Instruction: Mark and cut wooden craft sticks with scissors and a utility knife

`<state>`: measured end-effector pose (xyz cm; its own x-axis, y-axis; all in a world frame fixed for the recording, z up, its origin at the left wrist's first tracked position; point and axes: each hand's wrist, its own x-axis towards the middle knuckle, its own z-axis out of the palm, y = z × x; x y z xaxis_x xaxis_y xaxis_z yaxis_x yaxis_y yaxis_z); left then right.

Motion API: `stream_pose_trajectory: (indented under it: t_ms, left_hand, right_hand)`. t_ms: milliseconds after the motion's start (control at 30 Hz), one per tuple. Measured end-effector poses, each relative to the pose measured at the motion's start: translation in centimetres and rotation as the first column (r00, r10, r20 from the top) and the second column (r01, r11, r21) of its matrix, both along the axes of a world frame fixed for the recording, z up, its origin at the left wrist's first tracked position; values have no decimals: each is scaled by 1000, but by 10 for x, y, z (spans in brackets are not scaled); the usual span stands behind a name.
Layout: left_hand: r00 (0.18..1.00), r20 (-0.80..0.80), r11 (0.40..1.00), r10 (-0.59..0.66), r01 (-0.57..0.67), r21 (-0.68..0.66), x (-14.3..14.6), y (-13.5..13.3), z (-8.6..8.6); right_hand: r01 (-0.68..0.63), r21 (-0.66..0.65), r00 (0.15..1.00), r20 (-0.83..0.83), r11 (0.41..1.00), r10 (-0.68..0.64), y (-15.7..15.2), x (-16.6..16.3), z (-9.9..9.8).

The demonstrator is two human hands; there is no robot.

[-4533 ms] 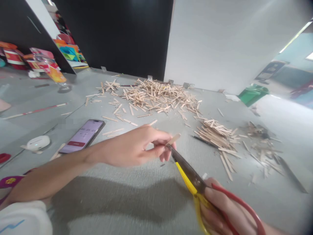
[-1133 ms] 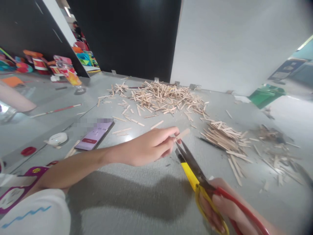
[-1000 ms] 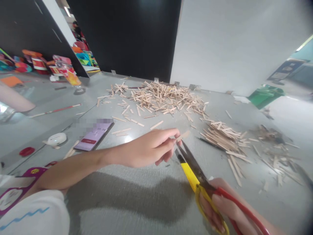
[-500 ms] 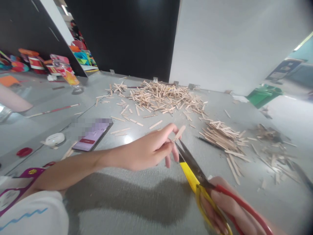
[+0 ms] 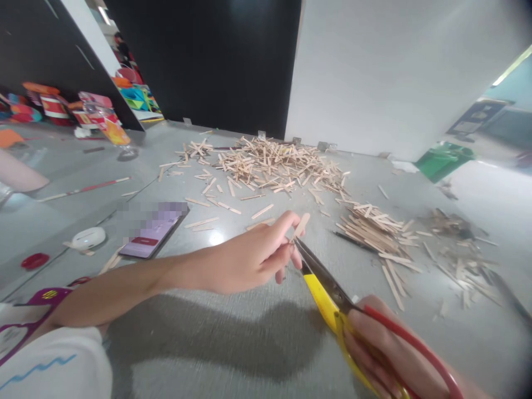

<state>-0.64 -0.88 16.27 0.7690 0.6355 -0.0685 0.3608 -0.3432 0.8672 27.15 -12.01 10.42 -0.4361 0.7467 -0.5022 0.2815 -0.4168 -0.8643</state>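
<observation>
Between the thumb and fingers of my left hand [image 5: 249, 255] is a small wooden craft stick [image 5: 301, 224], pointing up and away. My right hand [image 5: 380, 343] grips a pair of scissors [image 5: 328, 288] with one red and one yellow handle. The dark blade tips meet the lower end of the stick, close to my left fingertips. Whether the blades pass around the stick or only touch it is hard to tell. A large heap of wooden stick pieces [image 5: 278, 163] lies beyond my left hand, and a neater pile of sticks [image 5: 369, 227] lies to its right.
A phone [image 5: 153, 230] and a white oval case [image 5: 88, 238] lie to the left, near a red cap [image 5: 35, 260]. Farther back are a plastic bottle [image 5: 110, 124] and another person's arm [image 5: 20, 172]. A green bin [image 5: 444, 160] stands beyond the table at right.
The scissor blades have closed from a slight gap to nearly together at the stick. My left hand still holds the stick, and the view has shifted slightly.
</observation>
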Motion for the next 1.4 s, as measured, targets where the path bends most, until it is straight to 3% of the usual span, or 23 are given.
stream_pose_trajectory:
  t_ms: [233, 433, 500, 567, 633, 933, 1067, 1200, 1300, 1400]
  left_hand:
    - [1000, -1, 1000, 15, -15, 21, 1, 1, -1]
    - [999, -11, 999, 45, -45, 13, 1, 2, -3]
    - [998, 7, 998, 60, -60, -1, 0, 2, -4]
    - [998, 20, 998, 64, -64, -13, 0, 2, -4]
    - [998, 28, 998, 55, -54, -33, 0, 2, -3]
    - [1000, 2, 999, 24, -24, -44, 1, 2, -2]
    - [1000, -10, 998, 26, -26, -50, 2, 3, -2]
    - [999, 6, 997, 42, -42, -72, 1, 3, -3]
    - [999, 6, 995, 48, -47, -84, 0, 3, -4]
    - [998, 3, 994, 55, -54, -92, 0, 3, -4]
  right_hand:
    - [39, -25, 999, 24, 999, -38, 1, -2, 5]
    - [116, -70, 993, -8, 991, -116, -10, 4, -11]
    - [142, -3, 982, -124, 990, -141, -12, 7, -13]
    - [111, 111, 970, -229, 988, -83, -11, 7, -10]
    - [75, 177, 974, -223, 981, -35, -8, 5, -4]
    - [34, -16, 999, 11, 999, -34, -3, 2, -2]
    - [73, -43, 997, -26, 996, -74, -4, 3, -6]
    - [151, -4, 974, -172, 989, -149, -6, 3, -14]
    - [134, 31, 957, -262, 991, -121, -6, 5, -16]
    - [85, 68, 969, -237, 994, -67, -5, 4, -11]
